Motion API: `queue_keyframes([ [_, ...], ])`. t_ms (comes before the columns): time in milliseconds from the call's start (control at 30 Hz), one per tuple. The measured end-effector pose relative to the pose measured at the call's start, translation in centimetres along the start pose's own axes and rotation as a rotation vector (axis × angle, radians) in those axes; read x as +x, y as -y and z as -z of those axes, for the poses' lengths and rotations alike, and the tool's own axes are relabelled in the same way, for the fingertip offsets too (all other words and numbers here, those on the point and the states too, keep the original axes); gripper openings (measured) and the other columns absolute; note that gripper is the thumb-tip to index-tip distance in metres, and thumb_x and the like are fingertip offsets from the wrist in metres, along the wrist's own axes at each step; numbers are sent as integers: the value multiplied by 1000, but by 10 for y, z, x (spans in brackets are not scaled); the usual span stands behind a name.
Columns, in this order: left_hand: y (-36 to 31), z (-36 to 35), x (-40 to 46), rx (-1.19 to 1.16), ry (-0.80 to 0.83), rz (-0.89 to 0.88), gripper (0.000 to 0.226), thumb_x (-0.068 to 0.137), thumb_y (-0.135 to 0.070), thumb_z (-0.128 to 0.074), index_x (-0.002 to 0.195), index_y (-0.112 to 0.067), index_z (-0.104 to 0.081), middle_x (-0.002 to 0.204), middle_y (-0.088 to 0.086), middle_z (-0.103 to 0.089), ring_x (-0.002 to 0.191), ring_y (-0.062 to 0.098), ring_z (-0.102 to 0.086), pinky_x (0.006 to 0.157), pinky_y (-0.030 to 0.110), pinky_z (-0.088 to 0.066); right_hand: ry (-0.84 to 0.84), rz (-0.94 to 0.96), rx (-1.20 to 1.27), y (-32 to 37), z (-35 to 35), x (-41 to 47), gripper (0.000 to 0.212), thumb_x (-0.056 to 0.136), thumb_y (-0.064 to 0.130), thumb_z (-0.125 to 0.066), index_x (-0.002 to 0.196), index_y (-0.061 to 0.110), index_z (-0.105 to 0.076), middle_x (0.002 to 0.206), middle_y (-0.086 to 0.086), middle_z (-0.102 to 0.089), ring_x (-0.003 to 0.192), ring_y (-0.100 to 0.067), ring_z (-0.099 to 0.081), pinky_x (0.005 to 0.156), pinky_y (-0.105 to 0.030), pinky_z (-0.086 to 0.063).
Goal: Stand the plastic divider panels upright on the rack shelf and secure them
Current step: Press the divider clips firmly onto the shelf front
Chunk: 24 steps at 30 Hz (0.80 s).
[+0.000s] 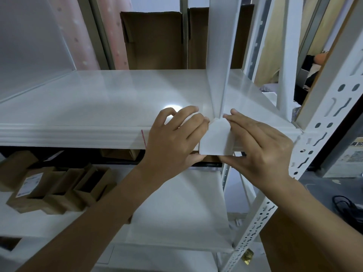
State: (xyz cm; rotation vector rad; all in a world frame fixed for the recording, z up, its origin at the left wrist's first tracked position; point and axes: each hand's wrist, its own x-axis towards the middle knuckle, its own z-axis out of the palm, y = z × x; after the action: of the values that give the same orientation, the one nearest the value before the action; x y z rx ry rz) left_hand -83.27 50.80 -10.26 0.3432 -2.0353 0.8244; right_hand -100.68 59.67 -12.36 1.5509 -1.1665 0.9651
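Head view looks down at a white rack shelf (88, 99) with a white plastic divider panel (218, 55) standing upright on it, its lower front corner meeting the shelf's front lip. A white clip-like piece (215, 138) sits over that lip right at the foot of the panel, hanging down the front edge. The left hand (172, 138) holds its left side: the fingers (193, 119) curl over the top of the shelf edge and touch the piece, while the thumb comes up from beneath. The right hand (261, 146) holds the right side, its straight fingers lying along the upper edge of the piece and its thumb pressing at the bottom corner, so the piece is pinched between both hands. A second white panel (29, 46) stands upright at the far left of the shelf. Brown cardboard boxes (153, 40) stand behind the shelf, and smaller cartons (49, 189) lie on the level below. A slotted white upright (322, 134) frames the rack at right.
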Motion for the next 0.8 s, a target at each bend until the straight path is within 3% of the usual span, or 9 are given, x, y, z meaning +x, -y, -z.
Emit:
queue_keyframes([
  [800,52,22,-41,76,-2,39,30,80,-30,-63,97,-6,-73,97,4,-71,108,24,-66,84,41,-44,-22,14,40,55,-36,21,46,76,35,-82,99,-4,-74,111,-11,-72,105,-23,-69,83,-32,-55],
])
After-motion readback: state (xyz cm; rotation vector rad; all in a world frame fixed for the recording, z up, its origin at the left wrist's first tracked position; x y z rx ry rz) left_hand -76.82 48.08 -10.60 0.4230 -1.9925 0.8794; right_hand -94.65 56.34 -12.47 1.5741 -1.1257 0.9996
